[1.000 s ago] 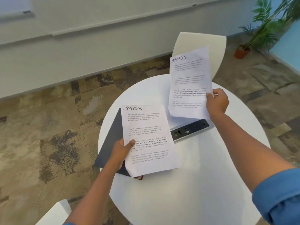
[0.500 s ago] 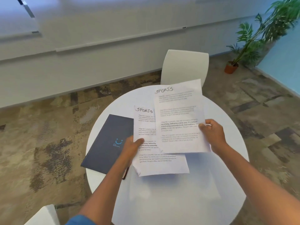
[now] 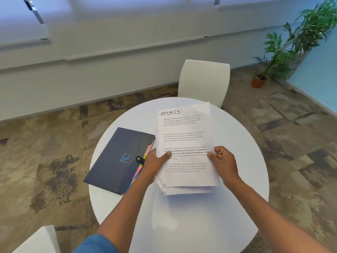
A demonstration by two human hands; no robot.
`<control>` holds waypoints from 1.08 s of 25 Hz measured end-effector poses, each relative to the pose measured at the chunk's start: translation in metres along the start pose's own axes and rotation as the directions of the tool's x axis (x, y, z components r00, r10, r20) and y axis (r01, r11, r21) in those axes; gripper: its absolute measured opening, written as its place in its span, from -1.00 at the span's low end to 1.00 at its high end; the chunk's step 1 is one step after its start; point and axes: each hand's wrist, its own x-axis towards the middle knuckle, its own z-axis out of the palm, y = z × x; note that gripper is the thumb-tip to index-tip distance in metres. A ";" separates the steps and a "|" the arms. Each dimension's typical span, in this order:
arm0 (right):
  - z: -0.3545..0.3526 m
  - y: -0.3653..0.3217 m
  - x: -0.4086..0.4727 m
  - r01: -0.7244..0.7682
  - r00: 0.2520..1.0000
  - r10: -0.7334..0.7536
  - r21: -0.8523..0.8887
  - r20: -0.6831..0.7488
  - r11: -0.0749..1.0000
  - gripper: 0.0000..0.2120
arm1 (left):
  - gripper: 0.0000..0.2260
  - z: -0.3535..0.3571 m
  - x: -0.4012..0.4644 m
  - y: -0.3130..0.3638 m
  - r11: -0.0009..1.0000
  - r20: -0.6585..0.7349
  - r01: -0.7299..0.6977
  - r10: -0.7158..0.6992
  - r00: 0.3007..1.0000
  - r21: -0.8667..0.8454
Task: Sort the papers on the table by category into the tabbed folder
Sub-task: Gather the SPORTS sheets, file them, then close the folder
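- Fingers (image 3: 212,155) of both hands pinch one stack of papers (image 3: 186,143), thumbs on the top sheet, which is headed SPORTS.
- Left hand (image 3: 155,161) grips the stack's left edge, right hand (image 3: 225,161) the right; both arms reach forward, holding it tilted up above the counter (image 3: 182,225).
- Folder (image 3: 118,157) lies shut just left of the stack, coloured tabs peeking out; judging by that, filing has yet to begin.

Round white table (image 3: 182,225), closed dark tabbed folder (image 3: 116,157) lying at its left
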 end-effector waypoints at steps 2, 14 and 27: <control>0.000 0.000 -0.003 0.009 1.000 -0.010 0.016 0.024 1.000 -0.94 | -0.82 0.001 -0.001 0.001 1.000 -0.002 0.003 -0.003 1.000 -0.002; -0.010 -0.013 -0.006 0.078 0.992 -0.084 0.074 0.091 0.994 -0.95 | -0.51 -0.001 -0.012 0.011 1.000 0.047 0.000 0.002 0.999 -0.029; -0.006 -0.007 -0.010 -0.063 0.976 0.012 0.227 0.219 0.972 -0.30 | -0.67 -0.002 -0.024 0.012 1.000 0.150 -0.003 0.002 0.989 0.005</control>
